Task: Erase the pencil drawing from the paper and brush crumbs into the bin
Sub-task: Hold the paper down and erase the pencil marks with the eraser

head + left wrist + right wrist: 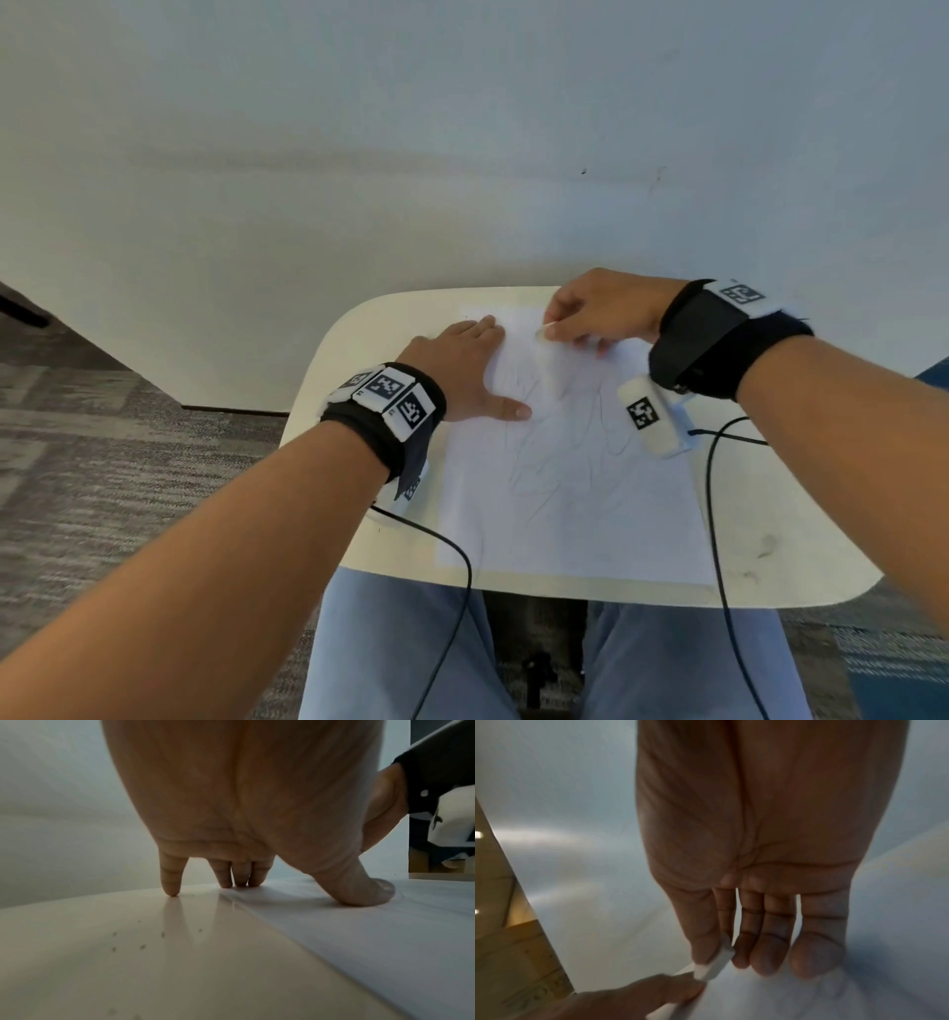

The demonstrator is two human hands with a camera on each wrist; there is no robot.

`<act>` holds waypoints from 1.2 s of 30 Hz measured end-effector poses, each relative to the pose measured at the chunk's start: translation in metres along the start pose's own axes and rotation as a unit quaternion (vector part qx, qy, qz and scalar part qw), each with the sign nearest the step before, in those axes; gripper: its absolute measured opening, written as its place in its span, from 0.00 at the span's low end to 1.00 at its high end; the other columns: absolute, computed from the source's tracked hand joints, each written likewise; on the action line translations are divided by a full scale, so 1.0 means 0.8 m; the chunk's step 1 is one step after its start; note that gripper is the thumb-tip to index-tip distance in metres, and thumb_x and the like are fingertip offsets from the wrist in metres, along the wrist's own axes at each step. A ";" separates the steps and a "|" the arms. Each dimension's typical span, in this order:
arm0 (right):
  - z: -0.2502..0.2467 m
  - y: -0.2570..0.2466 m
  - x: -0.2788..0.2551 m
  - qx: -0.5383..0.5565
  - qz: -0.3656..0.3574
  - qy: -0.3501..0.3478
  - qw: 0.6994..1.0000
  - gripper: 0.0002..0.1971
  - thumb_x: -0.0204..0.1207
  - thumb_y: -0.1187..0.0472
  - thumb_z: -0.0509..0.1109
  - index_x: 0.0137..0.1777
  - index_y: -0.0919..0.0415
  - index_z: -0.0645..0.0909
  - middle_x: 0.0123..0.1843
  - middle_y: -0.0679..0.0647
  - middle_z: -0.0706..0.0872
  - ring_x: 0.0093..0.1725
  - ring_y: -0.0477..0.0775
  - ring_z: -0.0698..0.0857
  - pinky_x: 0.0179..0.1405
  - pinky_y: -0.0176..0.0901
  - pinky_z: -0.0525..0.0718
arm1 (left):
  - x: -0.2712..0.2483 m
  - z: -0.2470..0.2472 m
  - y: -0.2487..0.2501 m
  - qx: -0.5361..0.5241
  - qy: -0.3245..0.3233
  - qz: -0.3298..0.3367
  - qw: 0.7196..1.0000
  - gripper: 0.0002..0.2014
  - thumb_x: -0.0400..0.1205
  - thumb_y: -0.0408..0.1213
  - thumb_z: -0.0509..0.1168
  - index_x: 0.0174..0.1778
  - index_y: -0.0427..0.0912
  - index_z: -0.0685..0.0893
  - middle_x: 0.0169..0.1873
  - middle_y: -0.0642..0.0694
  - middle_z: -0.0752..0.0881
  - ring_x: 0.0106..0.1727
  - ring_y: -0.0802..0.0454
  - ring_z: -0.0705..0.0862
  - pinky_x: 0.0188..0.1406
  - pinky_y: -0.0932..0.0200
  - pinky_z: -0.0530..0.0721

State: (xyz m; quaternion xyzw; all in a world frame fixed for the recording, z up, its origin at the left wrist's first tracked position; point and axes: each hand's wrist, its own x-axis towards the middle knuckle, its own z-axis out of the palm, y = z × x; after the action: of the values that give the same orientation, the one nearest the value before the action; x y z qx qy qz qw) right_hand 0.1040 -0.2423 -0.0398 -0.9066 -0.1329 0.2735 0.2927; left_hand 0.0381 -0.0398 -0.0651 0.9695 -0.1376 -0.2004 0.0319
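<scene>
A white sheet of paper [575,493] with a faint pencil drawing [560,442] lies on a small cream table [801,555]. My left hand [462,370] lies flat on the paper's left edge, fingers straight, thumb [370,894] pressing the paper [385,943]. My right hand [595,313] is at the paper's far edge and pinches a small white eraser [543,331] between thumb and forefinger. In the right wrist view the eraser [713,967] touches the paper [808,1000] just past my left hand's fingers [654,990]. No bin is in view.
Dark eraser crumbs [141,941] dot the tabletop [102,963] left of the paper. Black cables [716,514] run from both wristbands over the table's near edge. A white wall [359,154] stands behind the table; grey carpet [77,462] lies to the left. My knees [400,658] sit under the table.
</scene>
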 end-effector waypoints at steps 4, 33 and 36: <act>0.025 -0.028 0.012 -0.051 -0.046 0.023 0.997 0.06 0.74 0.55 0.76 0.43 0.57 0.89 0.39 0.54 0.90 0.35 0.49 0.84 0.36 0.41 0.87 | 0.002 0.005 -0.003 -0.008 0.016 -0.001 1.000 0.56 0.69 0.76 0.64 0.86 0.48 0.52 0.87 0.53 0.49 0.86 0.53 0.51 0.77 0.38 0.66; 0.034 -0.036 0.008 -0.112 -0.081 0.015 0.990 0.02 0.70 0.56 0.78 0.39 0.51 0.90 0.36 0.44 0.88 0.35 0.44 0.82 0.37 0.41 0.84 | 0.006 0.005 -0.007 -0.014 -0.005 0.000 1.000 0.59 0.66 0.78 0.64 0.87 0.55 0.47 0.87 0.54 0.46 0.87 0.52 0.47 0.78 0.33 0.63; 0.034 -0.032 0.013 -0.111 -0.090 0.083 0.986 0.03 0.71 0.59 0.77 0.41 0.57 0.90 0.36 0.46 0.88 0.33 0.42 0.81 0.39 0.39 0.77 | 0.005 0.003 -0.005 -0.007 -0.011 0.000 1.000 0.58 0.68 0.77 0.63 0.87 0.54 0.45 0.87 0.53 0.45 0.87 0.51 0.46 0.78 0.32 0.62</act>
State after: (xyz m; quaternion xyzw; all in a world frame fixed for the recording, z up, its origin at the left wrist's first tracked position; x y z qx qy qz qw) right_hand 0.0947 -0.2053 -0.0469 -0.9374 -0.2185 0.1533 0.2237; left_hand 0.0416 -0.0373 -0.0695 0.9670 -0.1363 -0.2123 0.0369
